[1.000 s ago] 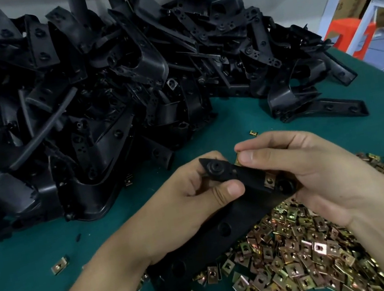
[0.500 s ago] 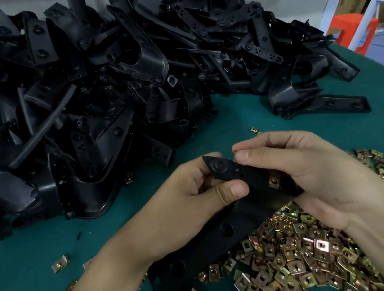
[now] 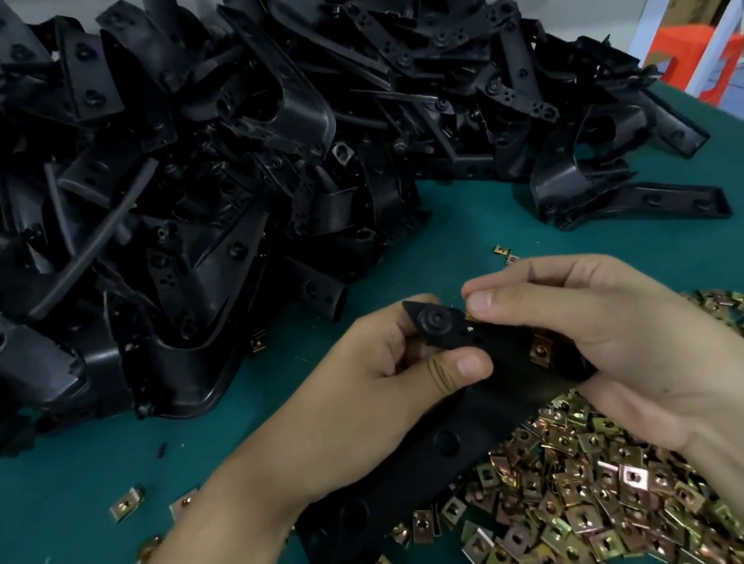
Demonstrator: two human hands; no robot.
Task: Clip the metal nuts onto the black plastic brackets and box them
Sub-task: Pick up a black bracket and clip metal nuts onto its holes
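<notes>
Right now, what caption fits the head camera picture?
Left hand and right hand grip a black bracket bearing one clipped metal nut.

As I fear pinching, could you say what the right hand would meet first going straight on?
The right hand probably meets the pointed end of the black plastic bracket, then the left hand gripping it; depth unclear.

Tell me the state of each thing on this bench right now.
held bracket: gripped by both hands.
left hand: holds the held bracket near its tip.
right hand: holds its other end.
clipped nut: seated on the bracket's edge.
loose nuts: heaped on the table.
bracket pile: heaped, untouched.
</notes>
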